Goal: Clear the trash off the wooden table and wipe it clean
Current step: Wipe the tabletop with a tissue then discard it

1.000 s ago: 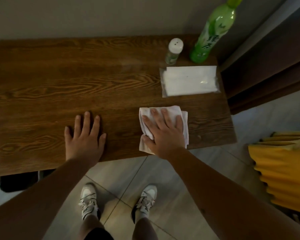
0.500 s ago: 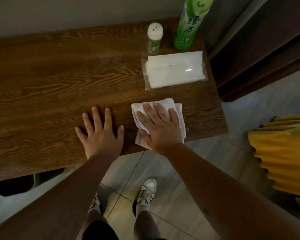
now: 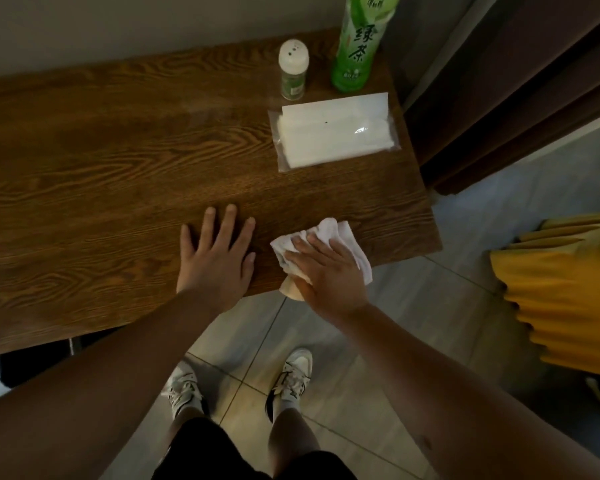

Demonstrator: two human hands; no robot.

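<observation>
Cloth (image 3: pixel 340 233) is pressed under the right hand (image 3: pixel 329 271) at the tabletop's (image 3: pixel 118 168) front edge, near the right corner, partly overhanging; fingers are loosely curled over it. Left hand (image 3: pixel 217 254) is laid flat, open, empty, just beside. Unwiped surface is judged to lie leftward; packet (image 3: pixel 333 133) and bottle (image 3: pixel 355 46) are left at the rear right corner

Green bottle (image 3: pixel 357 46), shaker (image 3: pixel 293 72) and tissue pack (image 3: pixel 336 133) — yellow cloth (image 3: pixel 565 285) nearby.
</observation>
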